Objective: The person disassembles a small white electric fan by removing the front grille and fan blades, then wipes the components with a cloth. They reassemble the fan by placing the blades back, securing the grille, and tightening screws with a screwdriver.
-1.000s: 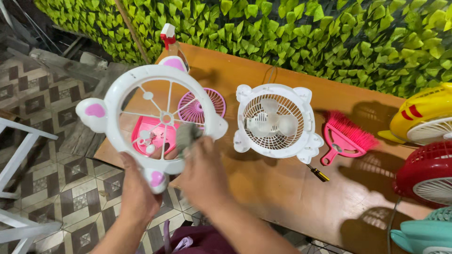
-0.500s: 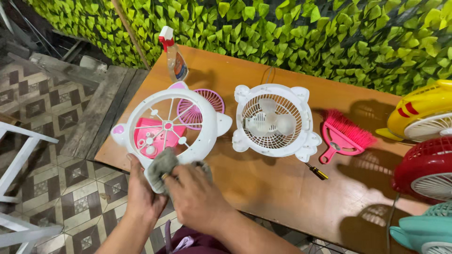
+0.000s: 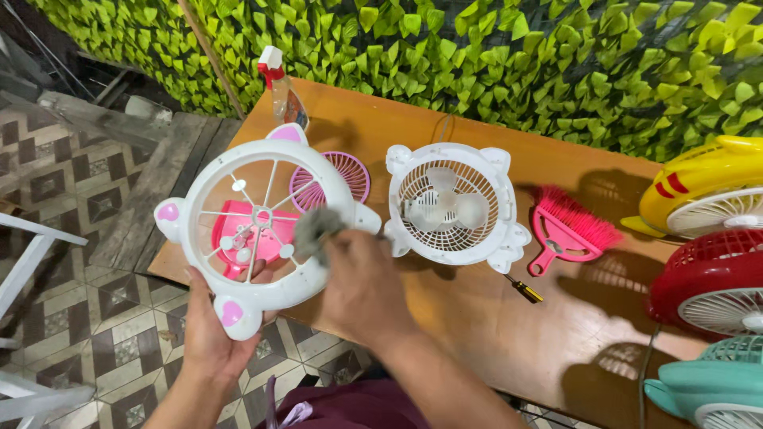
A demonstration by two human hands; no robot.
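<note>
My left hand (image 3: pixel 208 334) grips the lower rim of a white round fan cover (image 3: pixel 199 202) with pink-tipped ears, holding it up over the table's left end. My right hand (image 3: pixel 362 282) presses a grey cloth (image 3: pixel 312 229) against the cover's right inner rim. Behind the cover lie a pink fan base (image 3: pixel 238 234) and a purple fan grille (image 3: pixel 338 176). A white fan body (image 3: pixel 450 206) with its blades showing lies flat on the wooden table (image 3: pixel 477 318), to the right of my hands.
A spray bottle (image 3: pixel 278 83) with a red nozzle stands at the table's far left corner. A pink hand brush (image 3: pixel 568 230) and a small screwdriver (image 3: pixel 524 290) lie mid-table. Yellow (image 3: pixel 707 187), red (image 3: pixel 707 286) and teal (image 3: pixel 707 389) fans crowd the right edge. A leafy wall runs behind.
The cover has been tilted and lifted again, and my right hand with the cloth moved from the lower rim up to the right inner rim.
</note>
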